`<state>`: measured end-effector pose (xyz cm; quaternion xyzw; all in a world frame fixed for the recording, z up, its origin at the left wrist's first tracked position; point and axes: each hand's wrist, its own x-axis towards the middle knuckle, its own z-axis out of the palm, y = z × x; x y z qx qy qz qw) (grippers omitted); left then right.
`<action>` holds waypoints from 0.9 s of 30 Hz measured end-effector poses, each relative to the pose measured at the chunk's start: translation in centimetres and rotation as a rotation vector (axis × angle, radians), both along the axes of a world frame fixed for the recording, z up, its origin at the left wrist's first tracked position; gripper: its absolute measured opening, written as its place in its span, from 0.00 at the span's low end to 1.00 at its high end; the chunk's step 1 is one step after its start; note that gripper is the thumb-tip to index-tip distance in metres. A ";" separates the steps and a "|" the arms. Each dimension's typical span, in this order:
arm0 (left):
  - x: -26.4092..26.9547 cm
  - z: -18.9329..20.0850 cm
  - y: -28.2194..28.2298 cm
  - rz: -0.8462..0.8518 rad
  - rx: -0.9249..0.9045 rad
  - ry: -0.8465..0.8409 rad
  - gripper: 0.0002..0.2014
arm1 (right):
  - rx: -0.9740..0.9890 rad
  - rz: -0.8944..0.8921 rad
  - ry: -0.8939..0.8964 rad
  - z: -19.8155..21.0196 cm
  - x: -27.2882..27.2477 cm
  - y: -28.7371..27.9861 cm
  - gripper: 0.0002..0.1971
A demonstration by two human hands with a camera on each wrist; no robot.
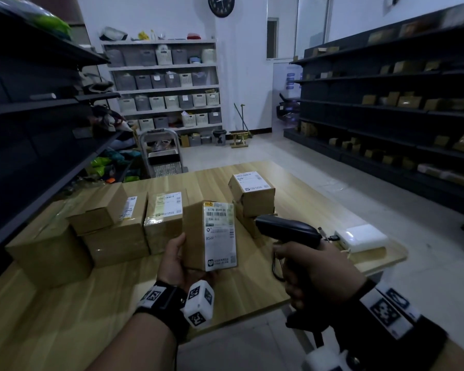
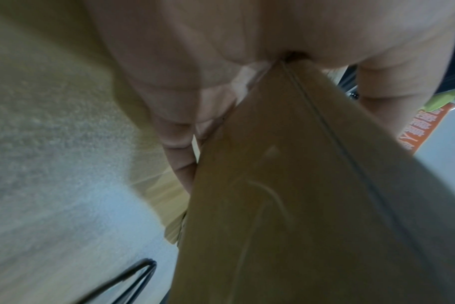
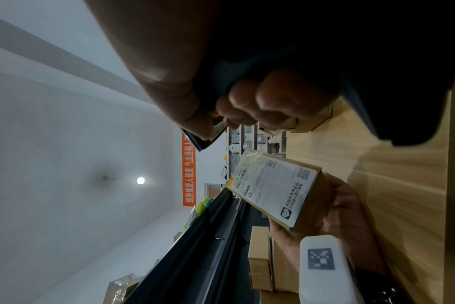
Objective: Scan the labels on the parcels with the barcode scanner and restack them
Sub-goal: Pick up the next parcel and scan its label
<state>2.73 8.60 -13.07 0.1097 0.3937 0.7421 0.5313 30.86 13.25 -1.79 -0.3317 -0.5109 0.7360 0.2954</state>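
Parcel [image 1: 209, 236] was held upright above the wooden table [image 1: 306, 199], label [image 1: 220, 234] facing the camera, reading "8049". Left hand [image 1: 176, 261] cupped it from below, thumb up its left side, fingers curled round. Right hand [image 1: 316, 269] had fingers wrapped on the barcode scanner [image 1: 287, 227] grip, nose aimed at the label. Stacked boxes [image 1: 113, 223] sat left; two-box stack [image 1: 252, 194] behind.

- A pale wooden bench [image 1: 300, 194] fills the foreground over a light tiled floor [image 1: 252, 153].
- Dark metal shelving racks [image 1: 386, 108] run along 3 o'clock and 9 o'clock.
- At 12 o'clock, a white shelf unit of grey and white storage bins [image 1: 164, 84] stands against a white wall, below a round black wall clock [image 1: 221, 5].
- A round ceiling lamp [image 3: 140, 180] glows.
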 end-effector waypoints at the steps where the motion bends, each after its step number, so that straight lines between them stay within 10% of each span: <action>1: 0.0 0.0 0.0 0.004 0.003 -0.012 0.35 | -0.004 -0.010 0.012 -0.1 0.0 0.2 0.05; 27: 0.2 0.3 0.5 -0.120 0.126 -0.037 0.46 | -0.449 -0.029 0.394 -9.3 -6.6 14.0 0.19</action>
